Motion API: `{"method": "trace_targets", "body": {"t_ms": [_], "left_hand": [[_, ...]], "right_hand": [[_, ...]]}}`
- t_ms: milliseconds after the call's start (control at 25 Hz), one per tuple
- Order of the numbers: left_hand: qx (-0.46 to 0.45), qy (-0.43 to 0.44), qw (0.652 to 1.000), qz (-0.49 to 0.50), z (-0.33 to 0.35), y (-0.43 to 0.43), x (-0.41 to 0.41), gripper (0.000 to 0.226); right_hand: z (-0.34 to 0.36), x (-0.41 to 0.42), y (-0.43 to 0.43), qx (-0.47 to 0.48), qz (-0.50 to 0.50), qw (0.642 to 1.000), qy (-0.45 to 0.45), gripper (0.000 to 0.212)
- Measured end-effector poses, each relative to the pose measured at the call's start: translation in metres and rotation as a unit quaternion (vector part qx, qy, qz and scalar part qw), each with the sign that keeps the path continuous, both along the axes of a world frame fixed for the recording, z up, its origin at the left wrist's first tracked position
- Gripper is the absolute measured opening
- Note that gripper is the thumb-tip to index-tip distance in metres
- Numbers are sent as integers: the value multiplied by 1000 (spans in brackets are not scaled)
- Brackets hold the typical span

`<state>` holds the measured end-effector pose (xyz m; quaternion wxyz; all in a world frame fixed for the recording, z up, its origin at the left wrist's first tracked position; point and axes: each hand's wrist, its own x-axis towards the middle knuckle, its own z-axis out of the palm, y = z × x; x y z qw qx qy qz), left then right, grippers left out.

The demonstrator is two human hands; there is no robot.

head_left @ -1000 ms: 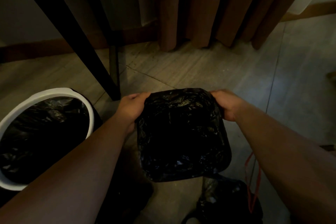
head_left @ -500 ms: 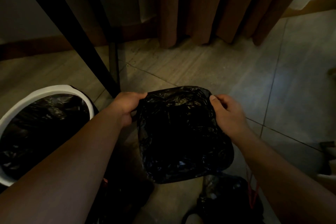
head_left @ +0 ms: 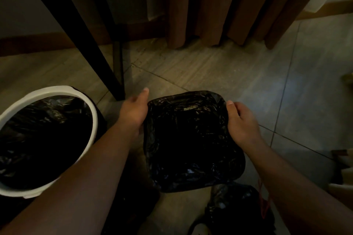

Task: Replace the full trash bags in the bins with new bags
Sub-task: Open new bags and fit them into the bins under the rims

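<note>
A black trash bag (head_left: 191,139) is stretched over a small squarish bin in the middle of the floor. My left hand (head_left: 133,113) lies flat against the bag's left edge with the thumb lifted off it and the fingers hidden below the edge. My right hand (head_left: 241,122) pinches the bag's right edge near the far corner. To the left stands a round bin with a white rim (head_left: 91,112), lined with a black bag (head_left: 44,135). A tied black bag (head_left: 235,208) with a red drawstring (head_left: 264,206) lies on the floor at the bottom right.
A black table leg (head_left: 91,47) slants down to the floor just beyond the round bin. Brown curtains (head_left: 219,5) hang at the back. The tiled floor (head_left: 286,86) stretches to the right, with dim objects at the right edge (head_left: 342,166).
My left hand has let go of the bag's far left corner and slid down along its left side, thumb now raised. My right hand has shifted slightly along the right edge.
</note>
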<state>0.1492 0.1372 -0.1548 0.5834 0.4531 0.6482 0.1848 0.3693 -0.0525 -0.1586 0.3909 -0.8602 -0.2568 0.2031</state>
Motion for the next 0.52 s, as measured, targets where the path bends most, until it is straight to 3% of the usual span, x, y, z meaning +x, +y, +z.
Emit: {"method": "trace_targets", "body": {"t_ms": [80, 160, 240, 360, 440, 520], "left_hand": [[149, 49, 987, -32, 1, -23, -15, 50], [204, 64, 975, -58, -6, -45, -26, 40], [222, 62, 971, -69, -15, -60, -28, 35], [234, 28, 970, -51, -22, -70, -24, 37], [234, 11, 971, -39, -25, -72, -25, 37], [248, 8, 968, -46, -28, -72, -26, 37]], "right_hand": [[16, -12, 0, 96, 21, 980, -171, 28], [26, -36, 12, 122, 182, 955, -198, 24], [25, -61, 41, -69, 365, 919, -129, 41], [-1, -94, 95, -367, 511, 771, -92, 68], [-22, -103, 115, -433, 542, 717, -69, 73], [-30, -106, 119, -476, 530, 701, -38, 73]]}}
